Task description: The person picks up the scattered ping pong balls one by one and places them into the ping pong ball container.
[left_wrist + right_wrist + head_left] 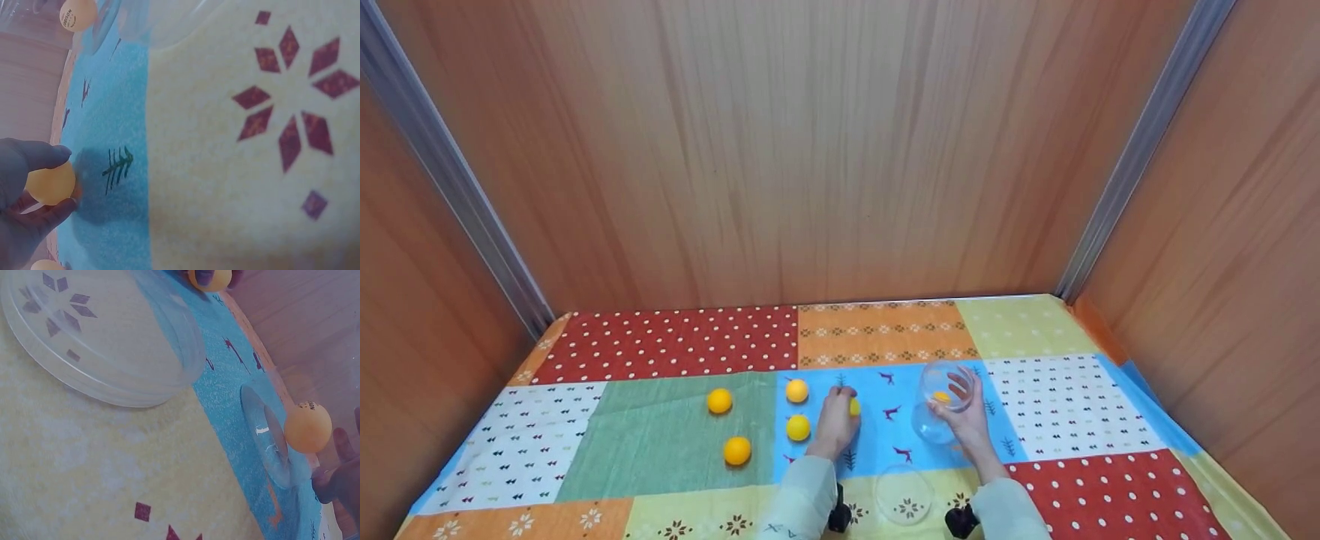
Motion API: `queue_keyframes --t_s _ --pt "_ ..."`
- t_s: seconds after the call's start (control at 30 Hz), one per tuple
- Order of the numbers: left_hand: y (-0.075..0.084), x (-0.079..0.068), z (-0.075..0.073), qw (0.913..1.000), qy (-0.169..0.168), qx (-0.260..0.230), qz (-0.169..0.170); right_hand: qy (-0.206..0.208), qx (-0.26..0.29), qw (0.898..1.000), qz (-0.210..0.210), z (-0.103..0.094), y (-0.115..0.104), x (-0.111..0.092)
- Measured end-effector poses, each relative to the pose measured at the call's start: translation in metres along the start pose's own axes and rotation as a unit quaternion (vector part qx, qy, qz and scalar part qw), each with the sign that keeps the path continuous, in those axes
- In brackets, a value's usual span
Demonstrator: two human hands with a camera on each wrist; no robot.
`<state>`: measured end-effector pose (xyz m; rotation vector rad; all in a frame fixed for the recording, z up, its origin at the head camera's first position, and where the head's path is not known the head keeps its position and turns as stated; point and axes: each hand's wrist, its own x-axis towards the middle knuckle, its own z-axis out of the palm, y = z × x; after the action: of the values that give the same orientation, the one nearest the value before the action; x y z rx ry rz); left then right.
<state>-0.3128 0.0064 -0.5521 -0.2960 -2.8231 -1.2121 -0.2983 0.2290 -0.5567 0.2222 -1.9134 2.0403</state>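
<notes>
My left hand point(836, 424) is pinching a yellow ball point(52, 183), fingers bent in only to the ball's width, tips pressing opposite sides. I'm not able to tell whether it is touching the cloth point(660, 442). I'm judging the ball to be light, hollow and stiff-shelled: smooth enough to be slipping under an uneven pinch, and likely to dent under a hard one. Holding it across its widest part, lightly, is suiting it best.

Taking my left hand as the centre, with twelve straight ahead, one loose ball point(797, 390) is lying near at ten o'clock and another point(798, 428) just beside at nine. Farther out, a ball point(719, 401) is sitting between nine and ten, and one more point(736, 451) between eight and nine; their round sides are inviting rolling, so gripping from above seems wise.

At three, my right hand point(971, 424) is curving round the side of a clear jar point(930, 427), which is holding one ball point(307, 427). The jar is looking thin, light and slick; gripping its wall is leaving the mouth free. A clear lid point(904, 495) is lying between four and five, probably easiest to take by its edge.
</notes>
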Motion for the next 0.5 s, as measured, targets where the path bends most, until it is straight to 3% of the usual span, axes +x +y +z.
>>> queue_keyframes --t_s 0.23,0.5 --pt "0.009 -0.002 -0.003 0.9993 0.021 -0.02 0.023 -0.001 0.013 1.0 0.001 0.001 0.0 0.0" --pt "0.025 -0.004 -0.009 0.9986 0.024 -0.044 0.02 0.002 0.013 1.0 0.005 0.0 -0.001 -0.001"
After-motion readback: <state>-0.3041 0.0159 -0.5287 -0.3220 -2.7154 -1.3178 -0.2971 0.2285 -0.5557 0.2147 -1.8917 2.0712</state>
